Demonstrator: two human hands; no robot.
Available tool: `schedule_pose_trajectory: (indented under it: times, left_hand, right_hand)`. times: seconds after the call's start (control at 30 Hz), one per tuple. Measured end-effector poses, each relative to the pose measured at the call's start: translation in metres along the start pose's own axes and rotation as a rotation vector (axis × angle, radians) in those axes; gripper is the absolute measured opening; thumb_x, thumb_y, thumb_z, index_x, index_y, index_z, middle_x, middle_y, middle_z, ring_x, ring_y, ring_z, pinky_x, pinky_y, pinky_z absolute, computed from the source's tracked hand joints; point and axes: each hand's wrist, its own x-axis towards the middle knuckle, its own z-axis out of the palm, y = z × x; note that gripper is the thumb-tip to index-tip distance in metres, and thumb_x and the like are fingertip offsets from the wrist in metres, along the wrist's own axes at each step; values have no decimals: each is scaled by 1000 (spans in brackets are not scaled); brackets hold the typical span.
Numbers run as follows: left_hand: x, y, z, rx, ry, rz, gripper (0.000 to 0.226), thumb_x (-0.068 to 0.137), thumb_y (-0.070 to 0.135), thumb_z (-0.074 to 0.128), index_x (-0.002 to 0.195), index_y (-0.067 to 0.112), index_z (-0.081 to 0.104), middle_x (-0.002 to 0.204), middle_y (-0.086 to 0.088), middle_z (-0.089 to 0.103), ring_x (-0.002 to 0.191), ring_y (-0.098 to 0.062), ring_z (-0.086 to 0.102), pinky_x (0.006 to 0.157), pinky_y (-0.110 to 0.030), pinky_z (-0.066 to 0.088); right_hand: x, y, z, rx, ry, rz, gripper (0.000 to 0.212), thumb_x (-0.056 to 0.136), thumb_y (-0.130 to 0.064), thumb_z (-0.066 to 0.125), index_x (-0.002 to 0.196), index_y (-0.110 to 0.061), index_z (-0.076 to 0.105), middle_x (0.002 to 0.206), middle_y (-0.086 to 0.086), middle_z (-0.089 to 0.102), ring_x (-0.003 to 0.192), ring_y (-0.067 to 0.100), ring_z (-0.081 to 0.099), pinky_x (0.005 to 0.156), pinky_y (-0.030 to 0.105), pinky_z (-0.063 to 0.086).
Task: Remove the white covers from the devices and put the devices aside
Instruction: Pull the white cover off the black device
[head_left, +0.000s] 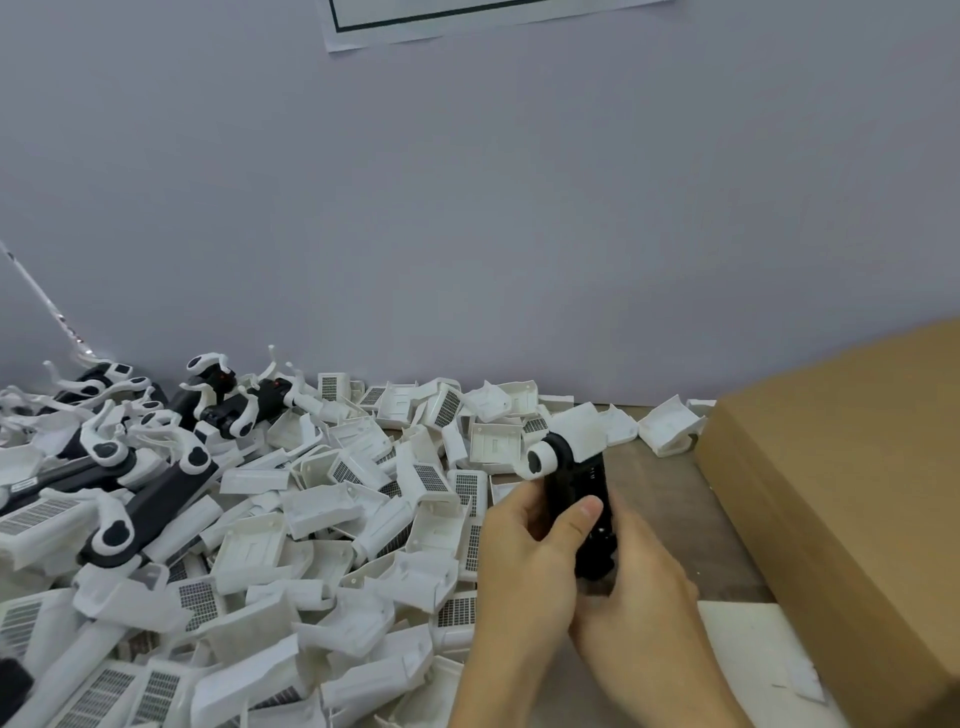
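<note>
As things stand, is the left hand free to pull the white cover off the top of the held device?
Probably not yet. The left hand grips the black device around its body, as does the right hand. The white cover itself stands unobstructed above both; one hand would have to let go and reach up.

Left hand raised at centre-right, fingers curled, thumb pressed across the front of the held black device, right hand just beside and below it, touching, fingers wrapped round the device's lower end, both forearms entering from the bottom edge
</note>
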Motion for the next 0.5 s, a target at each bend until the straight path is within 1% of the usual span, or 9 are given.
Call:
schedule_pose_trajectory:
  times: [0.07,0.1,0.13,0.2,0.27,0.33,0.37,0.43,0.5]
  left_hand:
    - [2,-3,-2,54,7,32,20,89,7,71,93,26,76,90,3,79,85,-14,74,74,-26,58]
    - [3,-4,-2,85,3,43,17,86,13,72,94,27,76,90,3,78,86,-16,74,78,-35,60]
    - [3,-5,-2,118,-12,50,17,82,19,70,96,28,75,90,4,78,88,-18,74,82,-42,60]
    - [2,-6,-2,190,-61,67,24,78,21,62,99,29,72,92,9,77,91,-16,72,85,-49,59]
    - [-1,-6,1,258,-157,97,31,83,9,57,104,29,70,96,12,76,93,-12,72,85,-43,60]
    - [-5,-3,3,310,-269,145,48,87,-5,47,109,32,69,101,13,76,96,-8,72,82,-28,60]
    - [-6,-2,4,352,-292,178,54,86,-7,44,109,35,69,103,14,76,98,-5,71,81,-22,58]
    - [-6,-2,5,399,-314,216,57,84,-9,42,111,34,69,107,15,75,101,-4,70,85,-24,58]
    - [-5,-2,4,410,-327,216,54,82,-8,44,118,24,69,110,10,75,102,-6,70,89,-32,59]
  right_hand:
    - [1,1,-1,85,16,-67,63,80,-10,68,127,-50,49,107,-29,64,103,-11,59,98,22,45]
    - [3,3,-3,150,48,-63,68,83,-4,64,130,-49,48,110,-32,63,108,-15,56,95,12,43]
    - [4,6,-6,225,87,-39,69,85,1,60,136,-44,47,115,-33,60,114,-16,54,95,9,42]
    - [8,14,-13,404,130,9,64,89,5,55,142,-31,47,124,-24,61,122,-5,54,105,24,44]
    - [11,18,-18,530,123,20,55,91,-10,66,142,-27,49,125,-16,65,120,0,59,105,37,47]
    - [13,17,-19,605,128,41,67,75,-39,78,136,-30,51,117,-14,69,107,-5,64,93,29,52]
    - [13,17,-18,609,165,62,70,67,-46,78,130,-33,52,109,-15,70,98,-9,65,86,25,52]
    - [15,18,-18,582,241,88,63,63,-48,81,119,-33,57,93,-16,72,85,-9,67,75,25,53]
    - [16,19,-19,582,277,88,52,68,-40,84,113,-30,61,88,-23,71,80,-6,68,69,27,54]
